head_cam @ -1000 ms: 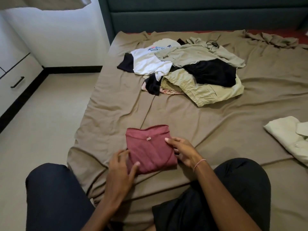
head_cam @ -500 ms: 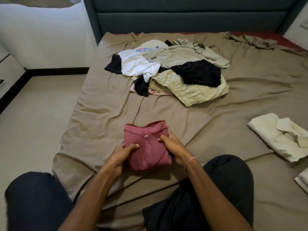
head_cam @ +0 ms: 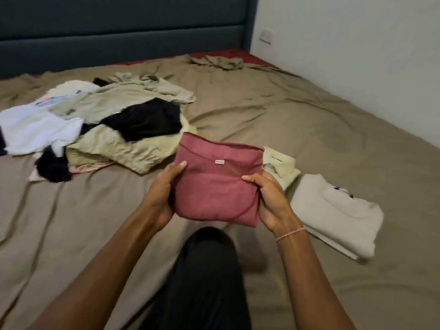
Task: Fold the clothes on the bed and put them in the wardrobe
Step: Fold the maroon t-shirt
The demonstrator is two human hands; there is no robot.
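At frame center, the left hand [head_cam: 160, 198] and right hand [head_cam: 271, 201] gripped a folded maroon garment [head_cam: 215, 186] above the tan bedsheet [head_cam: 285, 120].

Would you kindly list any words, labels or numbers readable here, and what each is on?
No text is readable.
On the white T-shirt: coloured chest print, too blurred to read.
On the folded red garment: small neck label, too small to read.
On the folded cream garment: dark neck tag, illegible.

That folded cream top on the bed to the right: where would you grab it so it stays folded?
Probably by its two side edges, a hand sliding under from each side. The cream top lies flat in stacked layers, collar at the far end; pinching one corner would likely unfold it.
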